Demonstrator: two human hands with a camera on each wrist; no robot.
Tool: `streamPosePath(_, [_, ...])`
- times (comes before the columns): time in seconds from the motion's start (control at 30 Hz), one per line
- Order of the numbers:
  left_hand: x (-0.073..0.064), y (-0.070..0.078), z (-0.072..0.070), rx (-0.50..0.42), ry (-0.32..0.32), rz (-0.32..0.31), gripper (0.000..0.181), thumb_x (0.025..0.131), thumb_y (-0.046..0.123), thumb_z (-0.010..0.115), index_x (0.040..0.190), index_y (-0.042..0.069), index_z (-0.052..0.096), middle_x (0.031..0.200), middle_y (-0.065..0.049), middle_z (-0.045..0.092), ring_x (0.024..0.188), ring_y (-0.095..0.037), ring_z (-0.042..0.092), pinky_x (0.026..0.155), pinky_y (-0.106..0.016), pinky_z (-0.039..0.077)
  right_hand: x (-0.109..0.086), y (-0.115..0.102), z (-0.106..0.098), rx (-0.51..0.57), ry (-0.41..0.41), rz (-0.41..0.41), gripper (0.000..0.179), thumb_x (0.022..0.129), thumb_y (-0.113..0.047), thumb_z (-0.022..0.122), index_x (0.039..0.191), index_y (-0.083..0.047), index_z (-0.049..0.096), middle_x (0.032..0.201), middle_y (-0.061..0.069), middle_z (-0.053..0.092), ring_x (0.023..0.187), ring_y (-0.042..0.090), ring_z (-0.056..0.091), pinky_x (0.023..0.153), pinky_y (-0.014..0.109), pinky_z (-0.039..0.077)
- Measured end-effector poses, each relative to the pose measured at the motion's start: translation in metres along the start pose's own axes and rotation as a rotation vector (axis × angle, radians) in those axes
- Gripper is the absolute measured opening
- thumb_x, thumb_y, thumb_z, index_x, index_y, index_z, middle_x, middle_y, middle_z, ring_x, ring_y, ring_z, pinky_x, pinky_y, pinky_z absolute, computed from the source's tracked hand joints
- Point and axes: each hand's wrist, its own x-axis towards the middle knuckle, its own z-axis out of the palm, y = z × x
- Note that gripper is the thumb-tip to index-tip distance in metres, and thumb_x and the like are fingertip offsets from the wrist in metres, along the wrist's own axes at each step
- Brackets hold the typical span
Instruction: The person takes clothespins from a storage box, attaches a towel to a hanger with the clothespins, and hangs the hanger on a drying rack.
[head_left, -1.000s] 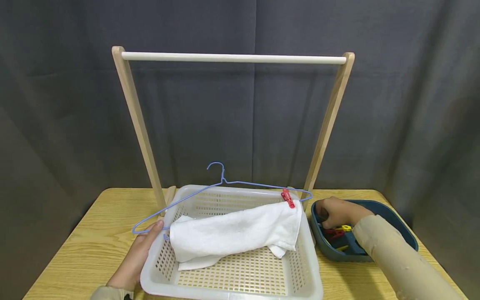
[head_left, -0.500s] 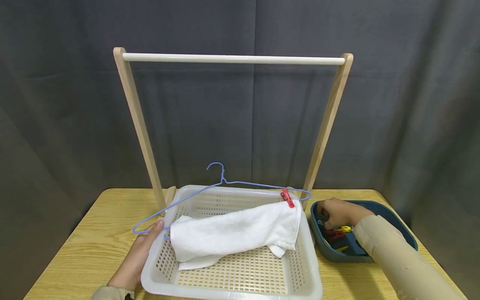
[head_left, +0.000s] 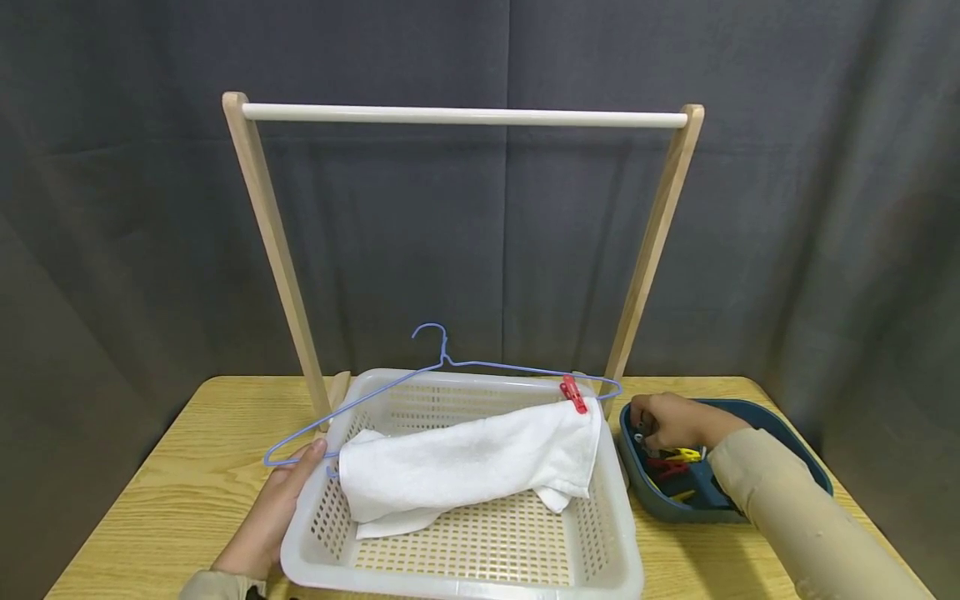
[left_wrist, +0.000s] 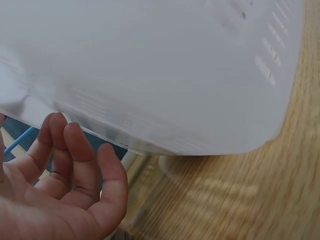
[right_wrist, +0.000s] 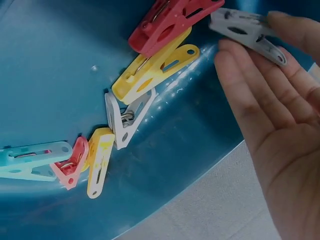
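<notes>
A blue wire clothes hanger (head_left: 390,385) lies across a white perforated basket (head_left: 637,575), hook upward. Over its lower bar a white towel (head_left: 472,454) is draped, and a red clothespin (head_left: 573,394) clips the towel's right end to it. At the basket's left rim my left hand (head_left: 273,508) holds the hanger near its left corner, thumb on top; in the left wrist view the curled fingers (left_wrist: 82,155) lie against the basket's outer wall. My right hand (head_left: 678,421) is inside a dark blue tray (head_left: 795,450), pinching a grey clothespin (right_wrist: 245,32) between thumb and fingers.
The tray also holds several clothespins, among them a yellow one (right_wrist: 155,70), a red one (right_wrist: 170,25) and a pale teal one (right_wrist: 35,157). Behind the basket stands a wooden rack with a white rod (head_left: 465,116). A dark curtain (head_left: 810,208) hangs behind the wooden table (head_left: 172,475).
The fingers of my right hand shift slightly in the tray, and a grey clothespin shows more clearly at their tips. My left hand, the hanger and the towel stay in place.
</notes>
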Motion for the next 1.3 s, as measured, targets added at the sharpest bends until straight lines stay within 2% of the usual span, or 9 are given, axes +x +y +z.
streamPosePath(0.23, [0.001, 0.001, -0.002, -0.042, -0.026, -0.006, 0.062, 0.112, 0.043, 0.032, 0.157, 0.001, 0.027, 0.146, -0.029, 0.047, 0.118, -0.023, 0.063, 0.096, -0.039, 0.054, 0.002, 0.001, 0.000, -0.001, 0.005, 0.015, 0.033, 0.074, 0.005, 0.077, 0.103, 0.002, 0.062, 0.085, 0.003, 0.065, 0.074, 0.013, 0.060, 0.066, 0.031, 0.055])
streamPosePath(0.4, [0.002, 0.002, -0.004, -0.074, -0.041, -0.016, 0.061, 0.111, 0.043, 0.034, 0.154, 0.001, 0.030, 0.138, -0.019, 0.057, 0.112, -0.015, 0.065, 0.096, -0.036, 0.054, 0.002, 0.001, -0.001, -0.004, -0.001, 0.026, 0.030, 0.074, 0.003, 0.083, 0.097, -0.001, 0.064, 0.085, 0.002, 0.066, 0.075, 0.013, 0.061, 0.067, 0.033, 0.056])
streamPosePath(0.53, [0.002, 0.003, -0.007, -0.147, -0.049, -0.020, 0.038, 0.111, 0.039, 0.040, 0.134, 0.012, 0.053, 0.118, -0.004, 0.066, 0.106, -0.012, 0.066, 0.091, -0.032, 0.056, 0.001, 0.001, -0.001, 0.002, -0.001, -0.004, 0.029, 0.074, 0.003, 0.084, 0.093, -0.003, 0.064, 0.084, 0.001, 0.067, 0.075, 0.012, 0.062, 0.067, 0.033, 0.057])
streamPosePath(0.67, [0.004, 0.002, -0.013, -0.217, -0.065, 0.042, 0.024, 0.111, 0.027, 0.043, 0.106, 0.022, 0.066, 0.103, 0.005, 0.066, 0.097, -0.010, 0.064, 0.084, -0.027, 0.056, -0.001, 0.001, -0.001, -0.011, 0.009, -0.029, 0.026, 0.075, 0.001, 0.083, 0.093, -0.004, 0.064, 0.084, 0.001, 0.067, 0.075, 0.012, 0.062, 0.067, 0.032, 0.056])
streamPosePath(0.8, [0.005, 0.003, -0.018, -0.220, -0.039, 0.089, 0.024, 0.110, 0.019, 0.046, 0.103, 0.021, 0.068, 0.101, 0.007, 0.065, 0.095, -0.010, 0.065, 0.082, -0.026, 0.056, -0.004, 0.002, -0.002, -0.022, 0.022, -0.036, 0.026, 0.075, -0.001, 0.081, 0.096, -0.003, 0.066, 0.085, 0.001, 0.067, 0.075, 0.012, 0.062, 0.068, 0.033, 0.057])
streamPosePath(0.9, [0.005, 0.006, -0.020, -0.190, 0.035, 0.077, 0.017, 0.109, 0.020, 0.050, 0.103, 0.017, 0.065, 0.097, 0.005, 0.063, 0.089, -0.010, 0.065, 0.077, -0.027, 0.057, -0.005, 0.002, -0.003, -0.031, 0.034, -0.037, 0.027, 0.075, -0.002, 0.079, 0.099, -0.002, 0.067, 0.086, 0.001, 0.068, 0.076, 0.012, 0.062, 0.068, 0.033, 0.057])
streamPosePath(1.07, [0.005, 0.015, -0.027, -0.050, 0.154, 0.059, 0.012, 0.106, 0.020, 0.057, 0.109, 0.009, 0.060, 0.097, 0.004, 0.059, 0.085, -0.008, 0.061, 0.072, -0.024, 0.056, -0.008, 0.000, -0.005, -0.031, 0.076, -0.061, 0.028, 0.074, 0.000, 0.076, 0.100, -0.001, 0.066, 0.086, 0.001, 0.068, 0.075, 0.012, 0.063, 0.067, 0.031, 0.056])
streamPosePath(1.2, [0.007, 0.026, -0.033, 0.222, 0.197, 0.057, 0.034, 0.106, 0.024, 0.057, 0.124, -0.005, 0.055, 0.102, 0.002, 0.062, 0.087, -0.005, 0.059, 0.075, -0.023, 0.055, -0.009, 0.002, -0.006, -0.021, 0.118, -0.084, 0.025, 0.076, 0.001, 0.076, 0.097, -0.003, 0.064, 0.085, 0.000, 0.068, 0.075, 0.011, 0.064, 0.067, 0.031, 0.057])
streamPosePath(1.3, [0.007, 0.033, -0.034, 0.435, 0.197, 0.121, 0.038, 0.106, 0.025, 0.057, 0.126, -0.008, 0.058, 0.104, -0.007, 0.066, 0.086, -0.006, 0.060, 0.075, -0.022, 0.054, -0.010, 0.002, -0.005, -0.025, 0.147, -0.085, 0.024, 0.078, 0.001, 0.077, 0.097, -0.003, 0.063, 0.085, 0.000, 0.069, 0.076, 0.012, 0.065, 0.068, 0.032, 0.058])
